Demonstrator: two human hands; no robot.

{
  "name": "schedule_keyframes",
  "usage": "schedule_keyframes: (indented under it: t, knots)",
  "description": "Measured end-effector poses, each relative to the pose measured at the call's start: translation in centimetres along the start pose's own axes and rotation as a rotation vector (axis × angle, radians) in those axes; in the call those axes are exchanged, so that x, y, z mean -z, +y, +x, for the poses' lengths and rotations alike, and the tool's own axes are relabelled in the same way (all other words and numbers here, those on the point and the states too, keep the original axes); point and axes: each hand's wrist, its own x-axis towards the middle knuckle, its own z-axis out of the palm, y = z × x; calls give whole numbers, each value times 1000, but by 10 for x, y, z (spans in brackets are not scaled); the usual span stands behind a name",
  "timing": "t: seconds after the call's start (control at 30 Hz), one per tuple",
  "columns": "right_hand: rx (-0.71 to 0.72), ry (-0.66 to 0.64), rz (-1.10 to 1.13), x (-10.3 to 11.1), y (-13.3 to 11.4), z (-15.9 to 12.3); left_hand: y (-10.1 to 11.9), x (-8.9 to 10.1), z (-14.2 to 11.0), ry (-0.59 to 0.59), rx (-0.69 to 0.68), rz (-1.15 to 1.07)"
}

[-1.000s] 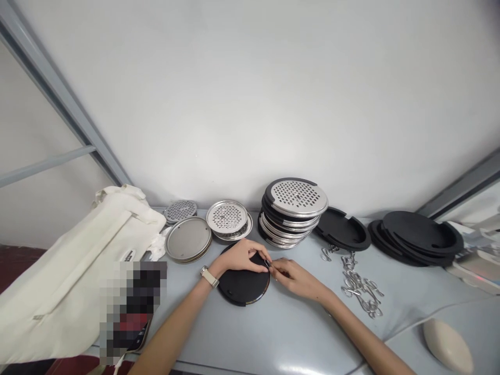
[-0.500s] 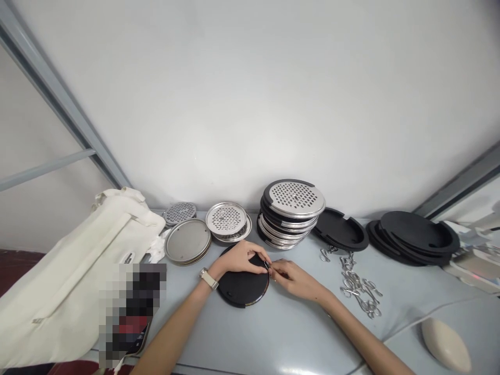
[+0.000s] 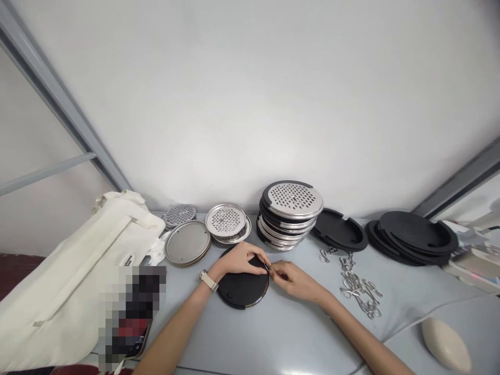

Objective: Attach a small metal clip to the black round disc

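Observation:
A round black disc [image 3: 242, 292] lies on the grey table in front of me, its near rim glossy. My left hand [image 3: 245, 260] rests over its upper part, thumb and forefinger closing on the right edge around a small shiny metal hook [image 3: 266, 266]. From the right, my right hand [image 3: 291, 278] pinches at the same spot, and its fingertips partly hide the hook. Several loose bent-wire metal hooks [image 3: 357, 284] lie to the right of that hand. Behind the hands rises a stack of black trays with perforated metal plates [image 3: 295, 200].
Black notched trays [image 3: 420, 232] are piled at the right, with another black tray [image 3: 339, 229] nearer the stack. Plain metal plates [image 3: 188, 242] and perforated discs [image 3: 225, 220] stand at left. A cream bag [image 3: 86, 276] covers the left side. A beige oval object [image 3: 446, 344] sits front right.
Both hands keep their hold at the disc's right edge, with barely any finger movement. The view has shifted very slightly.

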Motion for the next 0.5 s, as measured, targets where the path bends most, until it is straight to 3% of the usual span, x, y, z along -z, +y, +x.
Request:
schedule_keyframes:
  t: [0.2, 0.5]
  knots:
    - [-14, -25, -6, 2, 0, -1, -3, 0, 0, -20, 27, 47]
    - [-25, 24, 11, 1, -5, 0, 2, 1, 0, 33, -48, 117]
